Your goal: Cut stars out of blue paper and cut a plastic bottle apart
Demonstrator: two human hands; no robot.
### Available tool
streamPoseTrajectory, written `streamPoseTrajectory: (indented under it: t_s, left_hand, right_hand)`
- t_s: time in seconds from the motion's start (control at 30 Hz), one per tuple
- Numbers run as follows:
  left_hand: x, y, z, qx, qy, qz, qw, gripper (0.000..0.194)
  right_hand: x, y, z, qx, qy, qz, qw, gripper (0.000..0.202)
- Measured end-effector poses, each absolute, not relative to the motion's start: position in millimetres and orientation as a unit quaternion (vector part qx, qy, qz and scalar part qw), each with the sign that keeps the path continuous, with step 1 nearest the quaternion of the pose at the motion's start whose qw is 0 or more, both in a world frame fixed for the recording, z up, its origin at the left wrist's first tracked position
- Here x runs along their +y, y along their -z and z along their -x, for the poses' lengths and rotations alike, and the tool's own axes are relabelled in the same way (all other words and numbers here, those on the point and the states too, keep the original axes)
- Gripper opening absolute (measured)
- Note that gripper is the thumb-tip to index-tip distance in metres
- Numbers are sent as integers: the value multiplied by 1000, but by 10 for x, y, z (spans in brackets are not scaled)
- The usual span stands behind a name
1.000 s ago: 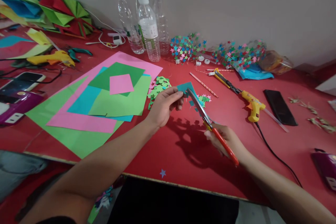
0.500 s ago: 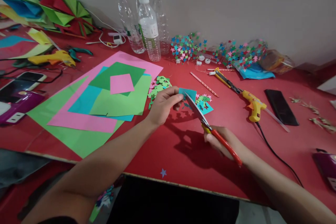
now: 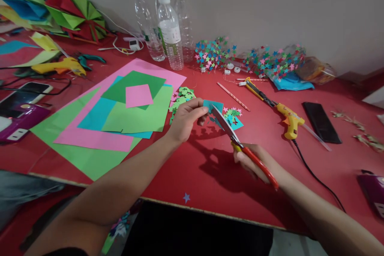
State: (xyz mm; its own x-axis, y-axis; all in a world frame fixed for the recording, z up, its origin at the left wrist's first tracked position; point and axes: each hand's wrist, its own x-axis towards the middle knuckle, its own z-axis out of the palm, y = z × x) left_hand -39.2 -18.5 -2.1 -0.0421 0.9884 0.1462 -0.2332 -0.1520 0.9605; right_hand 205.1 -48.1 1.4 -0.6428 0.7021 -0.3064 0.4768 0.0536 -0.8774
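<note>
The thumb and forefinger of the left hand (image 3: 186, 120) are pinched together on one edge of the blue paper (image 3: 215, 106), which is held above the table (image 3: 168, 180), a little right of its middle. The fingers of the right hand (image 3: 253, 162) are curled around the red handle of the scissors (image 3: 230, 130), and the blades reach to this paper (how wide they are apart, I cannot tell). Just beside, on the right, lies a small heap of paper cuttings (image 3: 233, 115); on the left of the fingers are green cuttings (image 3: 184, 97). More to the left, coloured sheets (image 3: 144, 122) lie overlapped. One small star (image 3: 186, 197) lies at the near edge. The surface is red and smooth, with a worn pale edge. On the right rest a yellow glue gun (image 3: 289, 120) and a black phone (image 3: 321, 122). At the far side, clear bottles (image 3: 171, 34) stand before a plain grey wall (image 3: 255, 4).
</note>
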Motion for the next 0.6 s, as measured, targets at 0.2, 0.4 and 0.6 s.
streamPoseTrajectory:
  t_s: [0.2,0.4,0.6]
  left_hand:
    - [-171,40,402,404,-590,-477,511,17]
    - [-187,13,406,409,-591,-468,515,17]
    - [-241,-26,366,430,-560,-450,546,29]
  right_hand:
    - [-485,-23,-2054,-714,-548,426,95,57]
    - [-487,-82,-2021,-701,-551,443,95,54]
    - [-506,-91,-1990,-690,-557,450,108,55]
